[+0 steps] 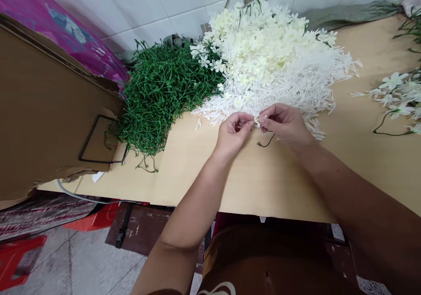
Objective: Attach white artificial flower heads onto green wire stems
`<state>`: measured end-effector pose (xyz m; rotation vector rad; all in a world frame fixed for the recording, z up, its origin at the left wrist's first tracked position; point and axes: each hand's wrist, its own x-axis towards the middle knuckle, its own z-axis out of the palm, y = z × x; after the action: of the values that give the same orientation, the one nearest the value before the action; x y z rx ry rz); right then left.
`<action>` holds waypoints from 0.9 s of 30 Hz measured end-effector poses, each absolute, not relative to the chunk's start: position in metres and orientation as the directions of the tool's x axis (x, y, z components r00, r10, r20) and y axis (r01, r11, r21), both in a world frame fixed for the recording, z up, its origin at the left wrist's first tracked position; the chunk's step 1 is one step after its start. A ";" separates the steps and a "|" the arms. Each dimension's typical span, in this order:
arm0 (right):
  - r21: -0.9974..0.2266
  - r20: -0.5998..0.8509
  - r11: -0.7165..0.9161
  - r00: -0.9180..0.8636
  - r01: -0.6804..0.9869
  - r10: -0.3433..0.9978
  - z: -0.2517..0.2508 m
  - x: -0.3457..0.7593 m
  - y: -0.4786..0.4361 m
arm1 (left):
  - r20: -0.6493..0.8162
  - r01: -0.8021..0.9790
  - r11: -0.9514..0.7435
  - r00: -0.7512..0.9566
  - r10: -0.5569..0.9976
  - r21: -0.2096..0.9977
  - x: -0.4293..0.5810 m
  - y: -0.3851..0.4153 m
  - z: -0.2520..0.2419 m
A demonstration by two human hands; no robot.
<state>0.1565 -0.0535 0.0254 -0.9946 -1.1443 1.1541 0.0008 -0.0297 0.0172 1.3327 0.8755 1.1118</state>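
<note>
My left hand [234, 133] and my right hand [287, 123] meet above the front of the white pile, fingertips pinched together. Between them is a small white artificial flower [257, 120], mostly covered by the fingers. A thin dark green stem [270, 140] hangs in a curve below my right fingers; its upper end is hidden. Just beyond the hands lies a heap of thin white stamen-like pieces [296, 84]. Cream-white artificial petals [263, 40] are piled behind it. To the left stands a tangled heap of green plastic stems [161, 84].
The pale tabletop [194, 172] runs along a tiled wall [138, 5]. A large cardboard box [49, 106] stands at the left, with a black wire frame [86, 143] against it. White flowers with stems [399, 95] lie at the right. A red stool [19, 260] is on the floor.
</note>
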 end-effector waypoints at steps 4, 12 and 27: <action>-0.967 0.082 0.086 0.025 -0.238 0.996 0.027 0.154 -0.055 | 0.106 -0.107 -0.079 0.275 0.956 0.991 0.001 -0.029 0.017; -0.945 0.050 0.042 -0.017 -0.323 0.999 0.026 0.149 -0.057 | 0.078 -0.149 -0.034 0.301 0.950 0.988 0.002 -0.029 0.018; -0.944 0.329 0.318 0.165 0.089 0.930 0.030 0.150 -0.061 | 0.118 -0.049 -0.108 0.303 0.946 0.993 0.005 -0.037 0.028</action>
<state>0.1498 -0.0614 0.0296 -1.0840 -1.2595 0.8081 0.0050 -0.0374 0.0283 1.3991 0.8976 1.0707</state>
